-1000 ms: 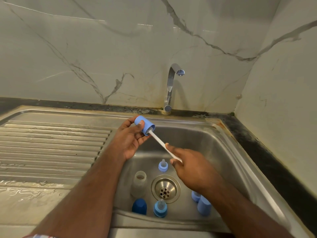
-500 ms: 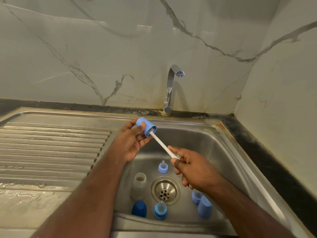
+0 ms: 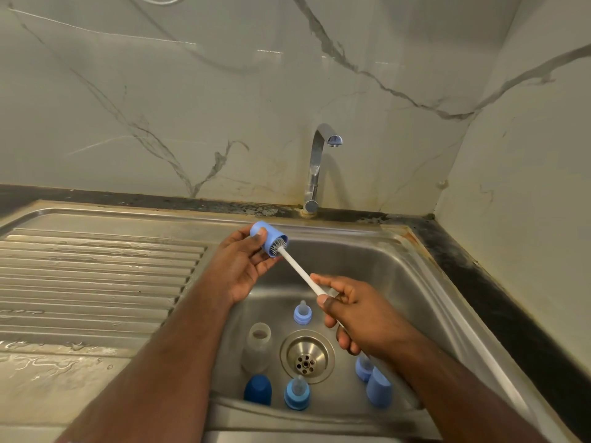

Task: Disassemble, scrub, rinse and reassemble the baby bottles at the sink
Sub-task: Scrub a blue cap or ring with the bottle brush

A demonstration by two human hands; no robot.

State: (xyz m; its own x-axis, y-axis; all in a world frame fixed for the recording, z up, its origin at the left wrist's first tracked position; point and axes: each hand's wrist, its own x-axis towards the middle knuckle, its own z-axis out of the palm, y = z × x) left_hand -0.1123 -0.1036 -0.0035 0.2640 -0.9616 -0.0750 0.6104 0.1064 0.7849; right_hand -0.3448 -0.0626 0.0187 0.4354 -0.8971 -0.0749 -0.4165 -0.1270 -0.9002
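A steel sink [image 3: 377, 270] is set into the worktop [image 3: 57, 378]. On its floor, around the drain [image 3: 307, 356], a clear bottle [image 3: 257, 350], two teats in blue rings [image 3: 302, 313] [image 3: 297, 393], a dark blue cap [image 3: 257, 390] and a light blue cap [image 3: 379, 390] are seen.

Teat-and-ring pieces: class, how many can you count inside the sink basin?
3. One behind the drain, one at the front edge, and one at the right, partly hidden by the right forearm. More may be hidden there.
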